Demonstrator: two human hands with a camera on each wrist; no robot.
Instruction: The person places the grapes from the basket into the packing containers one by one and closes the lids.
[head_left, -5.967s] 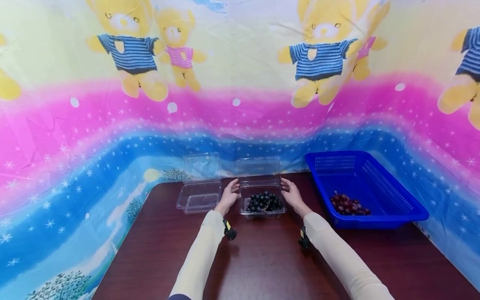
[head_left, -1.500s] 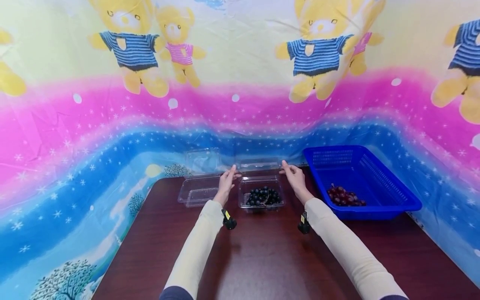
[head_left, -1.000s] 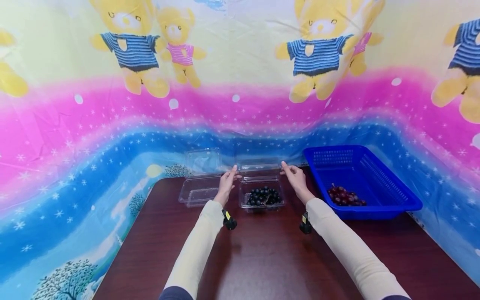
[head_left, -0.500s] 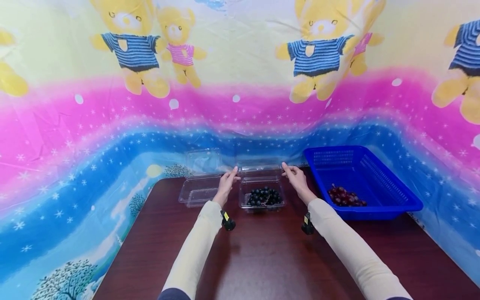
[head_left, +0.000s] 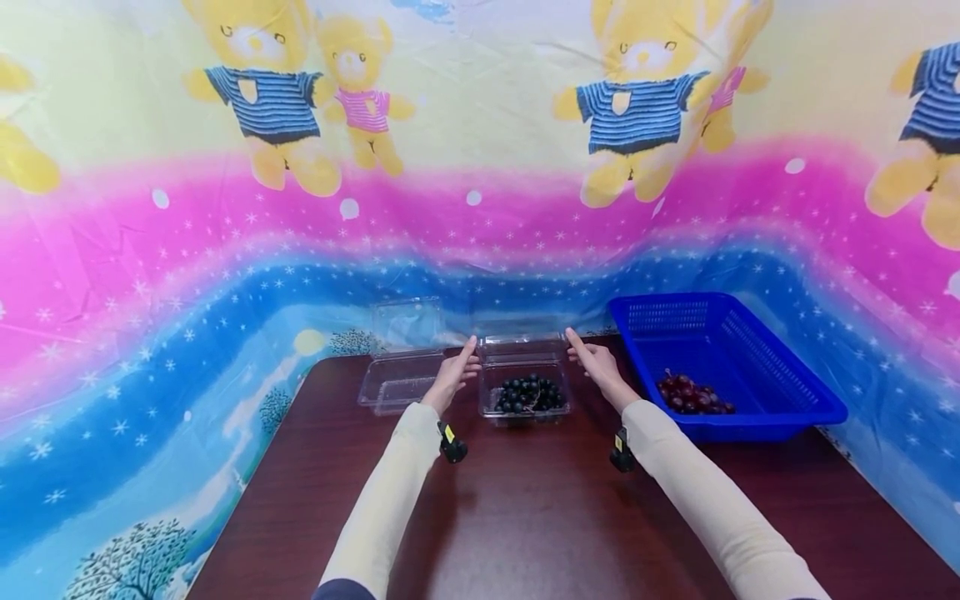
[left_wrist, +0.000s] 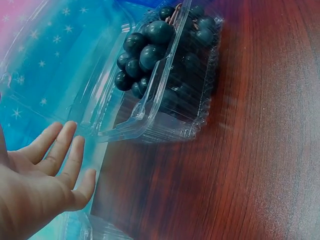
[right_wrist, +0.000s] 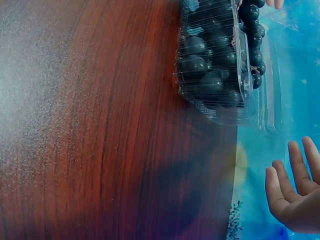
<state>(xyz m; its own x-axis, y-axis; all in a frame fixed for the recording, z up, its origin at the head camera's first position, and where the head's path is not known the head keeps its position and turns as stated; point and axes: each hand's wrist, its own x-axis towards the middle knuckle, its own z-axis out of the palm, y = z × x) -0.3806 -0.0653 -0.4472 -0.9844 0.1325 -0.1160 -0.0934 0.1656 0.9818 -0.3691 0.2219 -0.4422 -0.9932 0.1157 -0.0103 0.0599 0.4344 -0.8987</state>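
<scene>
A clear plastic clamshell box [head_left: 489, 409] stands on the table between my two hands, its lid [head_left: 521, 340] tipped back behind the base. Inside it lies a bunch of dark, almost black grapes [head_left: 529, 393], large in the left wrist view [left_wrist: 150, 56] and seen through the ribbed wall in the right wrist view. My left hand [head_left: 452, 375] is at the box's left side, fingers spread, fingertips near the hinge corner. On the right, my right hand [head_left: 600, 371] mirrors it, thumb raised and fingers extended with nothing in them. Both palms face the box.
A second clear clamshell box [head_left: 401, 390], empty with its lid raised, stands left of my left hand. To the right is a blue plastic basket [head_left: 795, 419] holding red grapes [head_left: 692, 395]. A patterned cloth [head_left: 480, 242] hangs behind the brown table [head_left: 525, 508].
The lid, upright six seconds ago, now leans lower. My hands, at the lid's side edges about a second ago, have moved apart and slightly towards me, with fingers spread.
</scene>
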